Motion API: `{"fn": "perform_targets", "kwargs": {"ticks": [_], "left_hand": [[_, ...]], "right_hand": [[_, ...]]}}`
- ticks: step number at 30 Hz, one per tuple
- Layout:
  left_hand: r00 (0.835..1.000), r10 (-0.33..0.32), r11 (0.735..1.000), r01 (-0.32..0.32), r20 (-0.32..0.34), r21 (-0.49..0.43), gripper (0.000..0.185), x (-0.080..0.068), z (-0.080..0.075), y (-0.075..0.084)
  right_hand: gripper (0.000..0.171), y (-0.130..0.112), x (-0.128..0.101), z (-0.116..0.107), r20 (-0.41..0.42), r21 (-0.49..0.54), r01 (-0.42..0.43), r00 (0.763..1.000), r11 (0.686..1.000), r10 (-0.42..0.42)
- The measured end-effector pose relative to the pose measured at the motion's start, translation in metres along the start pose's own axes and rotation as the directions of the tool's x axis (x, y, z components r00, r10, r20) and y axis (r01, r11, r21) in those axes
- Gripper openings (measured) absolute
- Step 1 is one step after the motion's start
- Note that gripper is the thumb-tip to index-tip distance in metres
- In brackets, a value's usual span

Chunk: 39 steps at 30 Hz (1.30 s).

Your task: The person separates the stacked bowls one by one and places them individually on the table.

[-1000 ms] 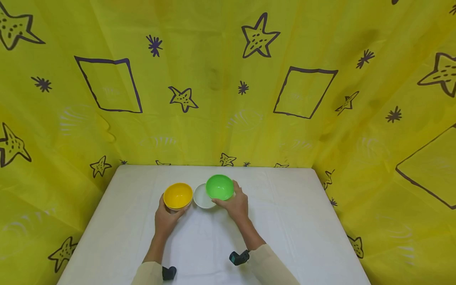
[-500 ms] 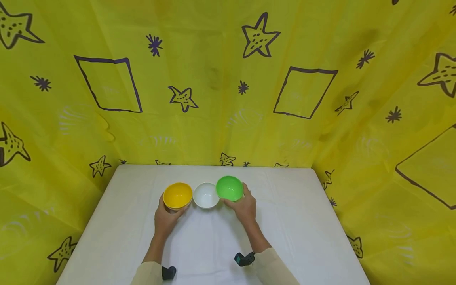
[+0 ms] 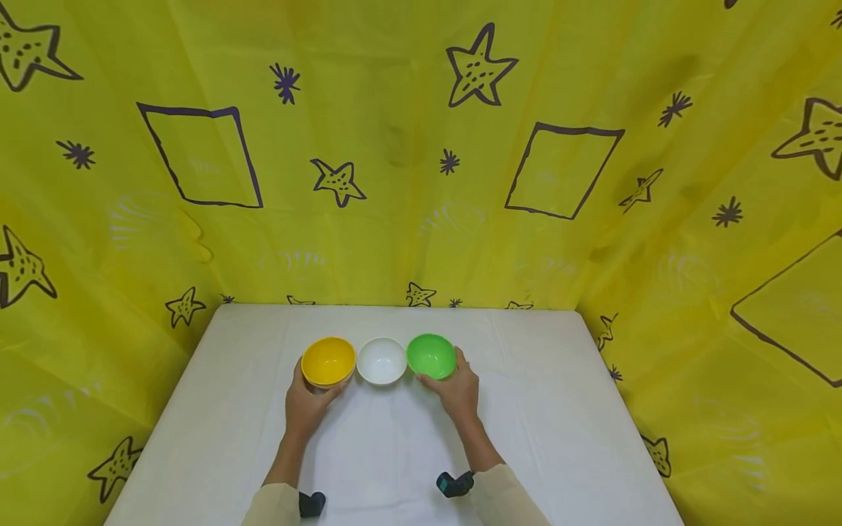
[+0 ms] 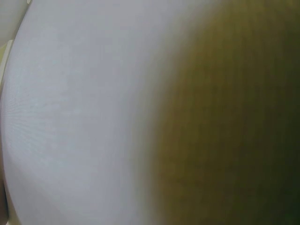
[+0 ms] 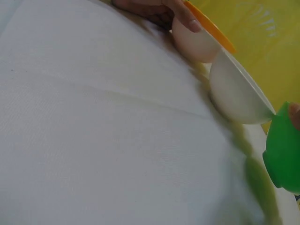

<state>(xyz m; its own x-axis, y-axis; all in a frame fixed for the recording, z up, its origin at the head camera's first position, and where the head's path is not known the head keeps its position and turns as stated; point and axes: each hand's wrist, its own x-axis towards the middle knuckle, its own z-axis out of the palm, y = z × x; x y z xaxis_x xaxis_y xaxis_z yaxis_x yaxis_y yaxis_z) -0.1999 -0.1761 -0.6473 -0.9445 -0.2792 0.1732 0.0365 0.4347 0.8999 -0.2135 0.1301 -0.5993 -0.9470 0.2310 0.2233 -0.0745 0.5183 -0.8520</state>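
Backdrop: yellow cloth (image 3: 395, 146) with stars behind white table (image 3: 539, 409).
Hands: left hand (image 3: 305, 402) cups yellow bowl (image 3: 327, 361); right hand (image 3: 457, 389) grips green bowl (image 3: 430, 356).
Unclear: left wrist view blurred.

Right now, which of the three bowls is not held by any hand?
The white bowl, the middle one in the row. The left hand holds the yellow bowl and the right hand holds the green bowl; no hand touches the white one.

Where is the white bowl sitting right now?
In the head view the white bowl sits mid-table in a row, between the yellow bowl held by the left hand and the green bowl held by the right hand.
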Motion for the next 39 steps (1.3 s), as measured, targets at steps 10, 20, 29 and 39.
{"fn": "perform_targets", "kwargs": {"ticks": [10,20,29,39], "left_hand": [[1.0,-0.001,1.0,0.001,0.001,0.009,0.105,0.001,-0.001,0.003],[1.0,-0.003,1.0,0.003,0.002,0.017,0.106,0.003,-0.001,0.004],[1.0,-0.009,1.0,0.009,0.003,0.013,0.105,0.001,-0.001,0.005],[1.0,-0.013,1.0,0.013,-0.002,0.005,0.103,-0.002,-0.001,0.006]], "right_hand": [[0.091,0.013,-0.007,0.002,-0.008,-0.026,-0.001,1.0,1.0,0.001],[0.103,0.014,-0.008,0.003,-0.002,-0.034,-0.034,0.999,0.999,0.034],[0.112,0.015,-0.011,0.001,0.007,-0.07,-0.026,1.0,0.997,0.026],[0.114,0.02,-0.018,0.0,-0.005,-0.079,-0.026,1.0,0.997,0.026]]}}
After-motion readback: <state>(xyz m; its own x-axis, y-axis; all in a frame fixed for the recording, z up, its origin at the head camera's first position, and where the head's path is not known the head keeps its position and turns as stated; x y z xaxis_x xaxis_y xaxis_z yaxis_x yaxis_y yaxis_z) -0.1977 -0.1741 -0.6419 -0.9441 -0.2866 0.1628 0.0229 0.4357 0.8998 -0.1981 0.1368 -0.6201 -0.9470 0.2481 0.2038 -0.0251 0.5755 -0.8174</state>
